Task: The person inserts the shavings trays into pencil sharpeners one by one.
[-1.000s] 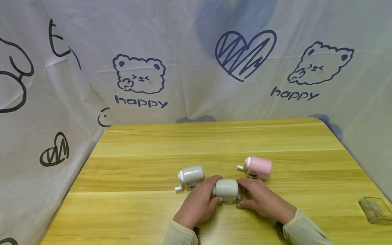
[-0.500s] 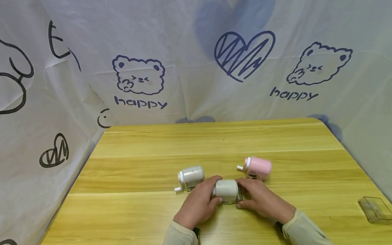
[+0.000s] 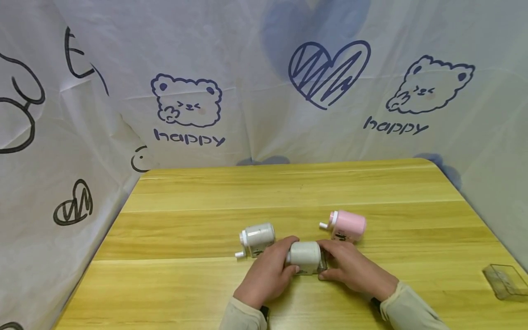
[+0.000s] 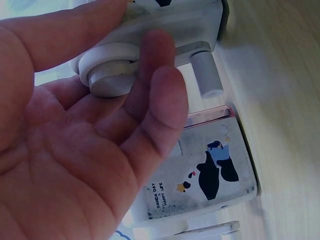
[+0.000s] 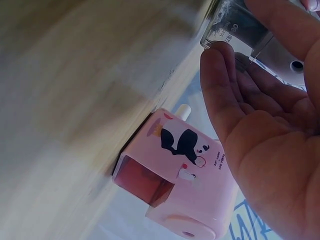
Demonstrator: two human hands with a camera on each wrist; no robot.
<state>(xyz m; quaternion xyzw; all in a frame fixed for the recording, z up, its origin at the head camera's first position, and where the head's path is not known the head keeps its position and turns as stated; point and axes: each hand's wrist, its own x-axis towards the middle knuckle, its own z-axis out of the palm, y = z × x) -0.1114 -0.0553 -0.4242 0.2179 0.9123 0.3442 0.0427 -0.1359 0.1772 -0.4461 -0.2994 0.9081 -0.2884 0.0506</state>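
Note:
A grey-white crank pencil sharpener sits on the table between both hands. My left hand grips its crank end, thumb on the near side. In the left wrist view, its crank handle points downward beyond the fingers. My right hand pinches the clear shavings drawer at the sharpener's other end, and the drawer partly sticks out. A second grey-white sharpener with panda prints stands just behind the left hand. Behind the right hand is a pink sharpener with a dark reddish drawer.
Another clear drawer-like box lies near the table's right edge. The wood-grained table ends at the back against a white cloth with bear and heart drawings.

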